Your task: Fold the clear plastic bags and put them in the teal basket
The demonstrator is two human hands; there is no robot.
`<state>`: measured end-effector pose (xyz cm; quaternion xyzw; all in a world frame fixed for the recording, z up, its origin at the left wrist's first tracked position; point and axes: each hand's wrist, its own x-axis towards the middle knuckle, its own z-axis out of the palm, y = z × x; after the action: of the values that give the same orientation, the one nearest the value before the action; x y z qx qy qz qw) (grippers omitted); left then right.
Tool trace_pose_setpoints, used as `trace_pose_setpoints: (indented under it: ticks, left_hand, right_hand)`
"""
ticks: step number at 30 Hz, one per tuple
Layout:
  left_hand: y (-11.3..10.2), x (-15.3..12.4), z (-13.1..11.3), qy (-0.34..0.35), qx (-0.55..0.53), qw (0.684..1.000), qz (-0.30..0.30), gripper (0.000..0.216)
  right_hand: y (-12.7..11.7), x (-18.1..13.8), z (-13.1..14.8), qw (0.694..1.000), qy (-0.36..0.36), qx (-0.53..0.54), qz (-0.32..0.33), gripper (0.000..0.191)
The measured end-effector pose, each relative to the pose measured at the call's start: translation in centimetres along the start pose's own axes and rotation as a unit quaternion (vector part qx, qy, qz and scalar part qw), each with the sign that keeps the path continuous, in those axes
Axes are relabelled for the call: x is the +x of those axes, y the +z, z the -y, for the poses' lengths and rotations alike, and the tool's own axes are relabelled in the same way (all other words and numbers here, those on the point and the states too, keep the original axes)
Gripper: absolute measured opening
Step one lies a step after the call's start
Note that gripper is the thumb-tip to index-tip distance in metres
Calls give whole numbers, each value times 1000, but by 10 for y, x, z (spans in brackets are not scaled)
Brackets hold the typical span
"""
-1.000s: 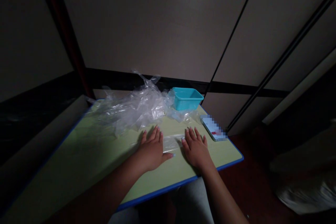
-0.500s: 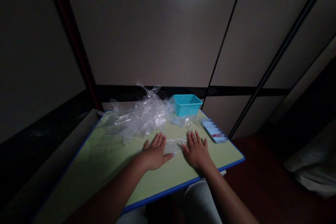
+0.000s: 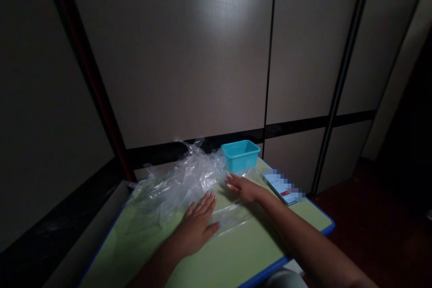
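While the left hand (image 3: 197,227) is spread palm-down at one end of a flat plastic strip (image 3: 232,220), the right hand (image 3: 243,187) is extended beyond it, toward a heap of crumpled clear plastic (image 3: 189,173). The flattening of the strip appears to be the step in hand; for the next move, light, even pressure by straight fingers would seem to be called for, so that the film is not rucked.

The strip is laid across the middle of the desk (image 3: 249,252), between its near edge and the heap by the far edge. Its left end is overlapped by the left thumb, its right end by the right forearm. Both hands are held opened out, with nothing seen gripped; what is under the palms cannot be told. By the far right corner a turquoise tub (image 3: 241,162) is placed.
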<state>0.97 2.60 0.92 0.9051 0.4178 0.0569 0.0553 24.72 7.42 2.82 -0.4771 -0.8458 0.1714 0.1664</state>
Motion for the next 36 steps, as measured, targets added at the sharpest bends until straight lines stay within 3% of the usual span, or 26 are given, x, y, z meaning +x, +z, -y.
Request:
trace_pose_setpoints:
  ticks: [4,7,13,17,21,24,28,30,32,36]
  left_hand:
    - [6,1,8,27,0,999,-19,57]
    - [6,-1,9,35,4,999,-34,55]
    - [5,-3,13,23,8,998,-53,52]
    - [1,-3,12,34,-24,991,-127,48]
    - [-9,-3,7,32,-145,964,-222,35]
    - [-12,-2,3,-33,-337,910,-238,29]
    - [-7,2,3,-126,-630,757,-121,48]
    - [-5,3,4,-142,-700,697,-68,54]
    - [-6,3,5,-152,-731,663,-56,55]
    - [-16,1,8,-165,-780,593,-115,49]
  right_hand:
    - [1,1,-9,991,-51,105,-59,51]
    - [-1,-4,-18,984,-25,163,-72,54]
    - [4,-8,-17,982,15,185,-20,48]
    - [6,-11,-11,977,-6,215,3,50]
    - [7,-13,-11,982,-2,183,41,54]
    - [8,-13,-10,986,-1,153,63,56]
    - [11,-12,-6,989,12,135,64,57]
    - [11,-12,-4,990,15,123,62,55]
    - [11,-12,-2,992,9,109,60,53]
    - [11,-13,-1,995,0,90,46,50]
